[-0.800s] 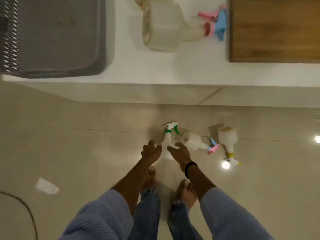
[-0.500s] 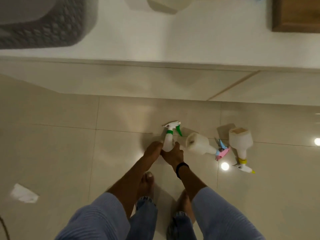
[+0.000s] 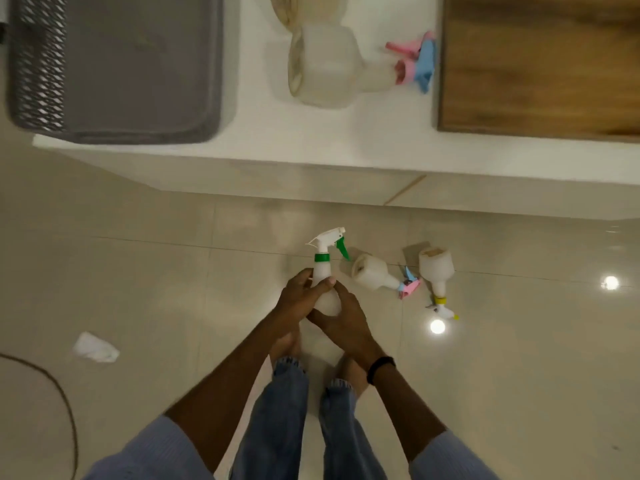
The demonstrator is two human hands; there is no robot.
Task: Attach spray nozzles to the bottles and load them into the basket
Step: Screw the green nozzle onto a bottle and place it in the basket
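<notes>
Both my hands grip a white spray bottle (image 3: 324, 271) with a green collar and green trigger, held above the floor tiles. My left hand (image 3: 298, 299) wraps its left side and my right hand (image 3: 341, 317) cups its lower body. To the right, a white bottle with a pink and blue nozzle (image 3: 374, 276) lies on the floor, and beside it a white bottle with a yellow collar (image 3: 437, 268). A grey basket (image 3: 214, 98) sits on the white counter at top left. Another white bottle with a pink and blue nozzle (image 3: 329, 69) lies on the counter.
The white counter edge (image 3: 311, 157) runs across above the floor. A wooden board (image 3: 536, 64) covers its right part. A crumpled white scrap (image 3: 95, 348) and a dark cable (image 3: 52, 379) lie on the floor at left. My bare feet (image 3: 348, 372) stand below my hands.
My hands closed on the green-nozzled bottle and lifted it off the floor. The view tilted up, bringing the basket and counter bottle back in.
</notes>
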